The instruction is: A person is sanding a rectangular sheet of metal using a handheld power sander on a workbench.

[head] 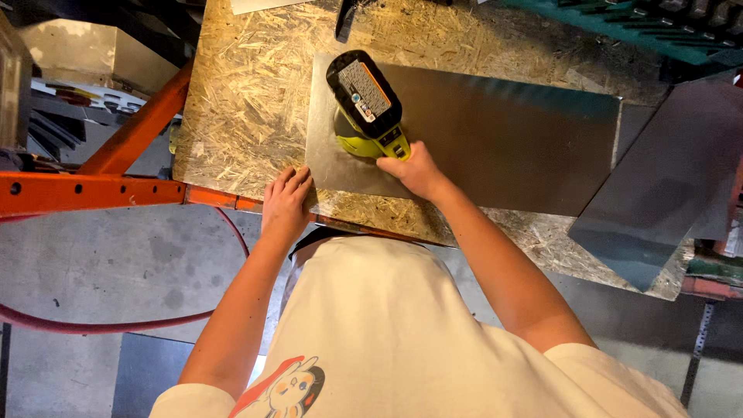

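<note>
Gripping the sander [367, 108] closed in your right grip [418, 170], keep it flat on the sheet [495, 139]; your left grip [285, 203], open, pins the near corner to the desk [248, 93].

2 hands: left hand [285, 203], right hand [418, 169]. 1 cordless power tool [365, 104]. 2 metal sheets: flat sheet [503, 143], bent sheet [665, 193]. 1 chipboard tabletop [248, 93]. 1 red hose [93, 323].
</note>
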